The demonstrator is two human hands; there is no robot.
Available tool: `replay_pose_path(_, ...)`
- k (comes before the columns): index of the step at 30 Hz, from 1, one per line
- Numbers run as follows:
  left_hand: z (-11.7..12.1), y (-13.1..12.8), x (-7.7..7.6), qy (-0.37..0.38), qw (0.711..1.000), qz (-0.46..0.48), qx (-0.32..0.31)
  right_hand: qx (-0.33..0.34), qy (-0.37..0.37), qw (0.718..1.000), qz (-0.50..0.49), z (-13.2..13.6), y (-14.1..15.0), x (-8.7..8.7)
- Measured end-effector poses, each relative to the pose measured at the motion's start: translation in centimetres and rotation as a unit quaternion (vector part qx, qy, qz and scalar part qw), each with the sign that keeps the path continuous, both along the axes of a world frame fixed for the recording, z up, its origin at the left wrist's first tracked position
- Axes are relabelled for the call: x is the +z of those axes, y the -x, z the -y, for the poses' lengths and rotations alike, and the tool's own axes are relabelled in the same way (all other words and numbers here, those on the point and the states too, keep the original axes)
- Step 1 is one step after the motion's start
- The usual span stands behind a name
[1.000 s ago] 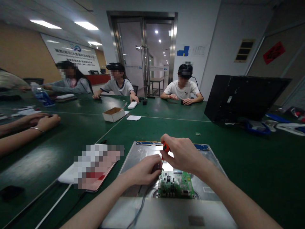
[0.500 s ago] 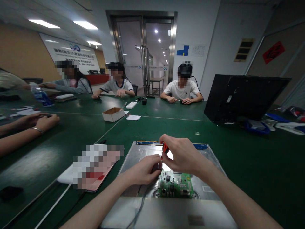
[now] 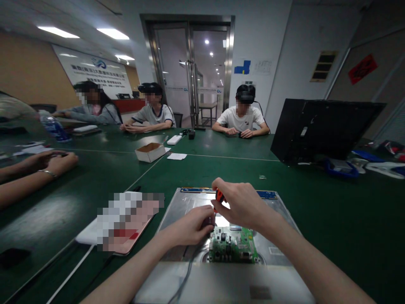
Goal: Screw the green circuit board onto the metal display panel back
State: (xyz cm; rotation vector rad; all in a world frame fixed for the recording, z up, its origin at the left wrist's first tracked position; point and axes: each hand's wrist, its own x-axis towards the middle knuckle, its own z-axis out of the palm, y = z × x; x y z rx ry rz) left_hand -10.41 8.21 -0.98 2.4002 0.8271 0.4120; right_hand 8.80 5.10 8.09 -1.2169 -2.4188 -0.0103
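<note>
My right hand [image 3: 243,204] grips the orange and black handle of a screwdriver [image 3: 219,195], which stands roughly upright. Its tip is hidden behind the fingers. Close by on the left, my left hand [image 3: 195,223] is closed, fingertips pinched near the lower end of the screwdriver; what they hold is hidden. Both hands are over the upper left corner of a green circuit board [image 3: 233,245]. The board sits on a flat silver metal panel [image 3: 280,211] with a narrow blue board [image 3: 267,194] along its far edge. A grey cable [image 3: 187,274] runs under my left wrist.
Left of the panel lie a white device [image 3: 90,230] and a pink phone [image 3: 126,244]. Farther off are an open cardboard box [image 3: 150,153], a black monitor [image 3: 325,131] and a blue tray [image 3: 341,171]. A co-worker's hands [image 3: 61,162] are at left; other people sit across the table.
My right fingers have shifted slightly around the screwdriver handle; my left hand stays in place. Across the table, the person in the middle has brought their hands together.
</note>
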Motion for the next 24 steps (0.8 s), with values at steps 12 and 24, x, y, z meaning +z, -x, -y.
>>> replay_pose_path(12,-0.11,0.02,0.02,-0.006,1.000,0.009,-0.016,0.010,0.004,1.000,0.003,0.14,-0.04,0.08)
replay_pose_path(24,-0.19,0.08,-0.09,-0.005,1.000,0.004,-0.014,-0.003,0.000,1.000,0.002,0.08,0.08,-0.02)
